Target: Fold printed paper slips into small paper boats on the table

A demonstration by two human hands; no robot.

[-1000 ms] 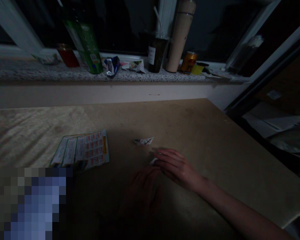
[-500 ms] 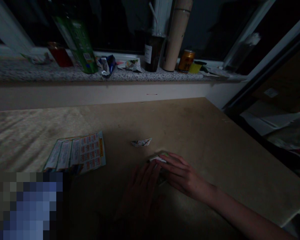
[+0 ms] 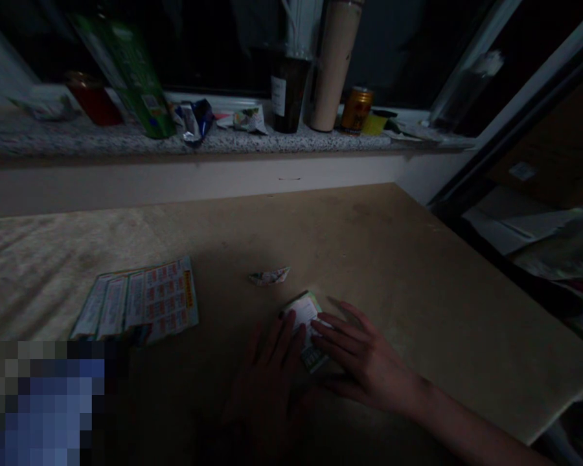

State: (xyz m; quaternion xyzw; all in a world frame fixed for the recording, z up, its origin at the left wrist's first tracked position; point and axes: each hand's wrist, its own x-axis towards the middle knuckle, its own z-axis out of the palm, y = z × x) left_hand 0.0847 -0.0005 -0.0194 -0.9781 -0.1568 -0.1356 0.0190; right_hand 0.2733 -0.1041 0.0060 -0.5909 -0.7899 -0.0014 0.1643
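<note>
A small folded piece of printed paper (image 3: 305,312) lies on the table between my two hands. My left hand (image 3: 267,366), in deep shadow, has its fingers stretched out flat over the paper's left side. From the right, my right hand (image 3: 357,349) rests its extended fingertips on the paper's right edge. Both hands look open and press down rather than grip. Just beyond them sits a small folded paper boat (image 3: 269,276). To the left lies a spread of printed leaflets (image 3: 146,298), overlapping one another.
The tan table (image 3: 369,239) meets a wall under a speckled window sill (image 3: 233,141). On the sill stand a green bottle (image 3: 136,84), a dark cup (image 3: 289,94), a tall pinkish flask (image 3: 333,71) and a gold can (image 3: 357,111). A blurred blue patch covers the lower left.
My hands have drawn apart a little, so more of the folded paper shows between them. The whole view has shifted slightly. The paper boat and leaflets stay put on the table.
</note>
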